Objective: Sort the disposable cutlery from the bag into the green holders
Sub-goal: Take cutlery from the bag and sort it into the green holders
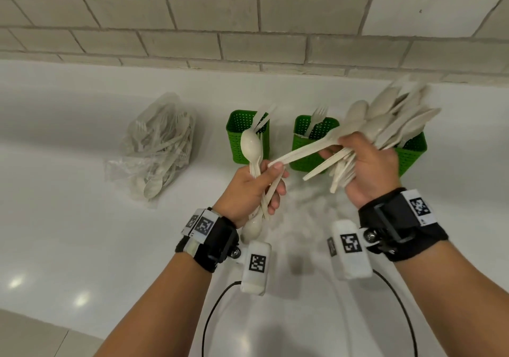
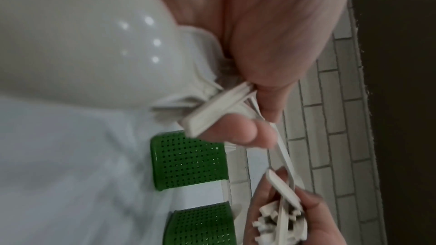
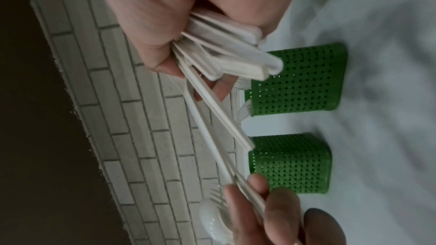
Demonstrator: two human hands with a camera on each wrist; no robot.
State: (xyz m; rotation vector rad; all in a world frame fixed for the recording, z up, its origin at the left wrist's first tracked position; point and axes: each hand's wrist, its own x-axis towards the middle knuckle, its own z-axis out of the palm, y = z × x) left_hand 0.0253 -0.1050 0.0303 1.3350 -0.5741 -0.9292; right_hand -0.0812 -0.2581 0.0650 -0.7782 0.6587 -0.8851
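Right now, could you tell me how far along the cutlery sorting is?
Early to midway. A few pieces already stand in the left holder and middle holder. The right hand grips a big bunch, the left hand a few spoons. The bag still holds plenty.

Head view: from above, facing forward and down over the glossy white counter [image 1: 68, 246] toward the far grey brick wall [image 1: 248, 20]. Wrist views: very close beside each palm, rolled sideways, facing the far wall. Shared by all three: perforated green plastic holders [image 1: 248, 139] [image 2: 188, 159] [image 3: 295, 81].
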